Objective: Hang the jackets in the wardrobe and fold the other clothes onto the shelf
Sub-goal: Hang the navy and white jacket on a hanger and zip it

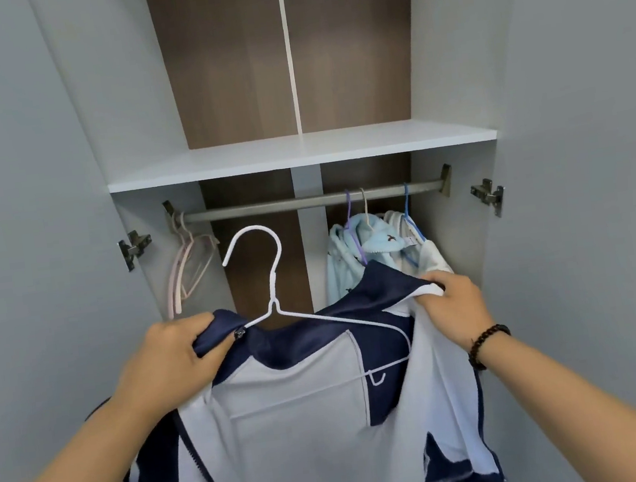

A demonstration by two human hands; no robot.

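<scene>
1. Head view: open wardrobe [443, 65] with grey doors, brown back panel, white shelf [297, 153] above a metal rail [264, 208].
2. Pale garments [354, 252] hang at right, pink hangers [187, 265] at left.
3. Left hand [174, 352] and right hand [456, 302] each grip the navy-and-white jacket [298, 423], held below the rail on a white hanger [270, 286].

Navy-and-white jacket [291, 424] (white hanger [274, 286])
</scene>
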